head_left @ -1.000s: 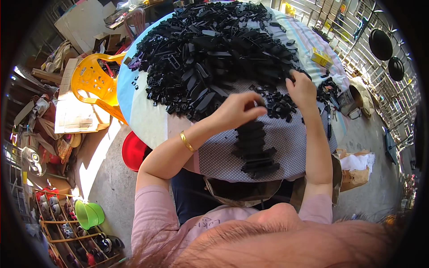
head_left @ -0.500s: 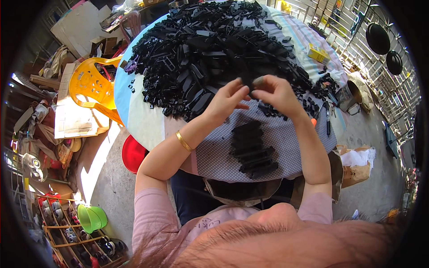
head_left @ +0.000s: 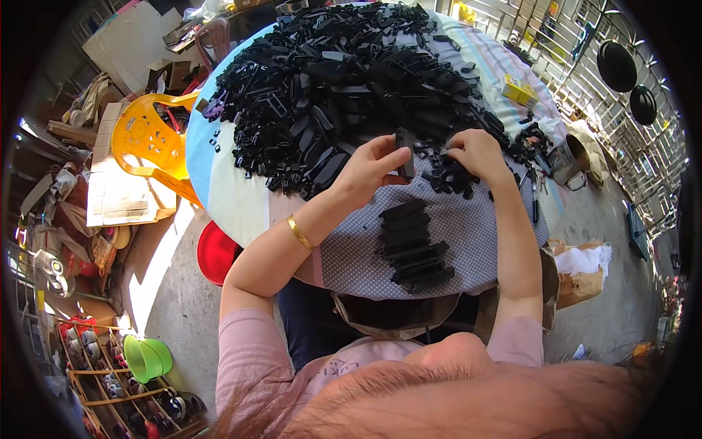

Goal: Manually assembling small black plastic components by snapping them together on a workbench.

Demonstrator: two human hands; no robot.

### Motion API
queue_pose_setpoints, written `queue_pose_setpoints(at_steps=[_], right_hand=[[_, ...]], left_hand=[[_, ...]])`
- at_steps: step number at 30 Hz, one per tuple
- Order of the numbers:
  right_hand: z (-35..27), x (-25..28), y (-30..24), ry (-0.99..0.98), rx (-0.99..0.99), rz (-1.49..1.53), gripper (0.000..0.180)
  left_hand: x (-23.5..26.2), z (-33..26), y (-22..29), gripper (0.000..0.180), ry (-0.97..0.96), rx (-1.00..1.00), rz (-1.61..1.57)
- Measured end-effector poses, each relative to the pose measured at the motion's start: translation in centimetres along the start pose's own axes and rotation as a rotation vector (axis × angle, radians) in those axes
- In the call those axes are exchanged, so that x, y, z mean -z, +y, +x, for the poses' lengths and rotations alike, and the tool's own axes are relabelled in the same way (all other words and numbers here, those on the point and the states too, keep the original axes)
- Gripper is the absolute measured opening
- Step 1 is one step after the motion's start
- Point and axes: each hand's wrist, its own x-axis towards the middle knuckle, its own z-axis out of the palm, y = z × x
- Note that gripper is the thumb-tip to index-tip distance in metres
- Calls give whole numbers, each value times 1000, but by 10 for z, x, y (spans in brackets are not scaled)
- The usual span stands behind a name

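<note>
The left hand grips a long black piece between thumb and fingers, holding it on end above the table, its narrow side toward the camera. The right hand is at the small black parts, its fingertips drawn in close together; whether they pinch a part I cannot tell.

Just beyond both hands a large heap of black pieces – long and short ones mixed – covers the far part of the round table. Nearer the person, a row of long black pieces lies on the dotted cloth, side by side and touching, the nearer ones set further right.

As for writing, dark lettering runs across the chest of the pink shirt, partly cut off by folds. The small yellow box on the right of the table bears print – too small to make out. Near it stand a metal mug and, closer in, a dark pen. A gold bracelet circles the left wrist.
</note>
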Motion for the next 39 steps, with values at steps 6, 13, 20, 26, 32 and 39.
queue_pose_setpoints(at_steps=[6, 13, 20, 26, 32, 39], right_hand=[[1, -9, 3, 244, 38, 552, 15], [-22, 4, -58, 158, 148, 1059, 24], [-30, 2, -73, 309, 277, 946, 14], [-31, -5, -79, 413, 171, 1023, 13], [-33, -1, -82, 608, 357, 564, 9], [-36, -8, -85, 606, 417, 73, 8]], left_hand=[[0, 1, -7, 27, -14, -56, 62], [7, 4, -10, 23, 43, 13, -52], [-3, 0, -6, 25, 0, 69, -228], [-3, -3, -7, 28, -88, 42, -203], [-5, -3, -8, 30, -114, -31, -188], [-8, -6, -7, 32, 3, -242, 220]])
